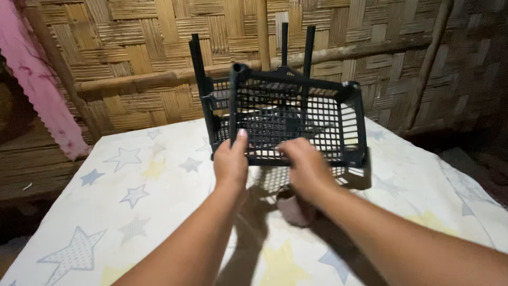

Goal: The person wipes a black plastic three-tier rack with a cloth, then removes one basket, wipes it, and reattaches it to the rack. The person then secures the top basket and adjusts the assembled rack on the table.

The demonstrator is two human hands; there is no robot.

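Note:
A black plastic lattice basket [317, 114] with thin upright legs is tipped on its side above a mattress. My left hand [231, 161] grips the basket's near left corner post, thumb up along it. At the lower front rim, my right hand [304, 167] has its fingers curled against the mesh. Behind the basket a second black lattice part [211, 100] with tall posts stands close, partly hidden. A small dark brownish object [296, 212] lies on the sheet under my right wrist; I cannot tell what it is.
The mattress has a white sheet [132, 196] printed with blue, grey and yellow stars. A woven bamboo wall [132, 58] with bamboo poles rises right behind it. Pink cloth [32, 69] hangs at the far left. Dark floor lies to the right.

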